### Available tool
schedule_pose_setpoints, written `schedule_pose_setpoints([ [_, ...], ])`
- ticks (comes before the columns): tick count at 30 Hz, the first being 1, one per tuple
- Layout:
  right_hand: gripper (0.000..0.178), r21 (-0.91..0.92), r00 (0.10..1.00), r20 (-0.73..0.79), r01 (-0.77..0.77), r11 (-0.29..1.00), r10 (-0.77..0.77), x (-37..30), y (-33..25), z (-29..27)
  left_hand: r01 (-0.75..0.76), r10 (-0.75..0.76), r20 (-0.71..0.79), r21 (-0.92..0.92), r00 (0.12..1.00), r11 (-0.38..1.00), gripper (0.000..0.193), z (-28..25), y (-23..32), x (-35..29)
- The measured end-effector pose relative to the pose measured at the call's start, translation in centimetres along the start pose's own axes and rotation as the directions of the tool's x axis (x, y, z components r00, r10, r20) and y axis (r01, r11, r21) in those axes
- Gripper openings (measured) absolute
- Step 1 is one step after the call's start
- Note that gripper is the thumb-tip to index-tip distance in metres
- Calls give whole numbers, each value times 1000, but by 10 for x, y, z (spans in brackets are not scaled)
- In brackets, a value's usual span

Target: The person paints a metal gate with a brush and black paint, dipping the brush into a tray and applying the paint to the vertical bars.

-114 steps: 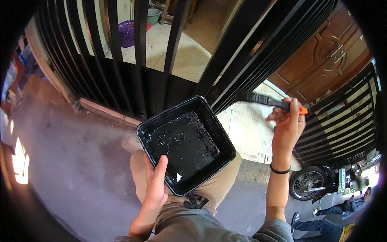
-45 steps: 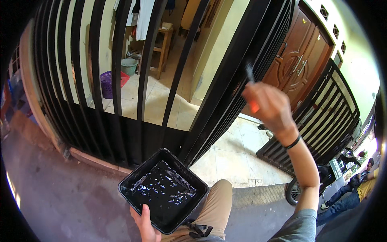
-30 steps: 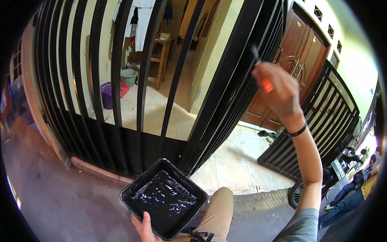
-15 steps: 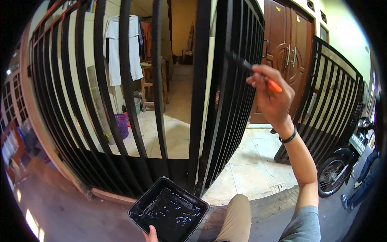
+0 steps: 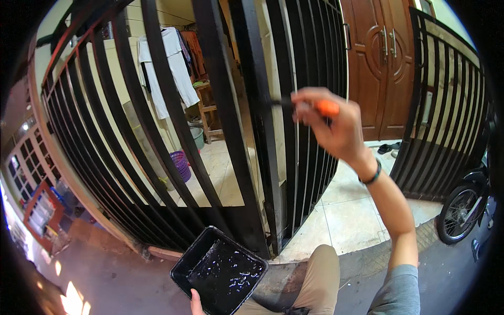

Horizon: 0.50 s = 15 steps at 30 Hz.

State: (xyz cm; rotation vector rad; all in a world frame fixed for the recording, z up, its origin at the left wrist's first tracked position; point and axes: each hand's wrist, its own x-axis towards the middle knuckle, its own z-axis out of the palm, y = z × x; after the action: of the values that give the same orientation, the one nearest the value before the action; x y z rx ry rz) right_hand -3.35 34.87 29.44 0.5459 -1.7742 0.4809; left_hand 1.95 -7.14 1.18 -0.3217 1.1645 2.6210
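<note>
Head camera: 2 hands (image 5: 337, 128), 1 tray (image 5: 201, 255), 1 brush (image 5: 328, 107).

- I see a brown double door (image 5: 371, 86), shut, pale upright handles.
- Dark footwear (image 5: 385, 148) near its foot, on pale tiles (image 5: 349, 231).
- Motorbike (image 5: 458, 214) at my right edge, one spoked wheel showing.
- White shirt (image 5: 178, 71) hanging left of centre, wooden stand (image 5: 208, 108) to its right.
- Purple basket (image 5: 181, 167) below, greenish bucket (image 5: 197, 137) just behind.
- Far left, I get a paned window (image 5: 30, 156), blurry.
</note>
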Motion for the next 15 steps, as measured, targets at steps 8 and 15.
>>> schedule_pose_setpoints([
  [8, 27, -53, 980, -91, 171, 984, -175, -76, 15, 23, -120, 123, -18, 129, 992, 984, 72, 42, 7, -24],
  [15, 14, 151, 966, -213, -116, 982, 147, -106, 29, 23, -150, 158, -31, 180, 987, 972, 73, 42, 4, -20],
])
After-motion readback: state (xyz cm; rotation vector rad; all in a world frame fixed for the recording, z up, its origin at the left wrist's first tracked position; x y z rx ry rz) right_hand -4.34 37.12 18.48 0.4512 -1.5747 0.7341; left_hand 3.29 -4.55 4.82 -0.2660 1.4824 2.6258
